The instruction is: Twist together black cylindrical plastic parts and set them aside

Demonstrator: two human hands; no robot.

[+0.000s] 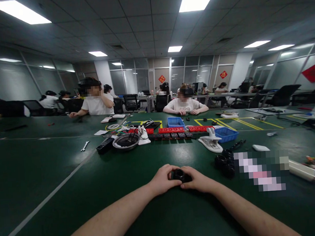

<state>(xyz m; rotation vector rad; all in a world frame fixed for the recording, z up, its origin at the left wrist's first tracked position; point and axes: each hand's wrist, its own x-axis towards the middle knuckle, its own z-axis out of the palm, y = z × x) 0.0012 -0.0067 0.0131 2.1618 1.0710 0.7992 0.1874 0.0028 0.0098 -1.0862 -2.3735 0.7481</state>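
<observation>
Left hand and right hand meet at the near middle of the green surface, both curled tight round a small black part, one each side, probably just to steady it. More black parts sit just right.

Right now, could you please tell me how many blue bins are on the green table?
2. One blue bin sits mid-table in front of the seated person across from us; the other blue bin lies nearer and to the right, behind the white clamp. More may be hidden farther back.
</observation>
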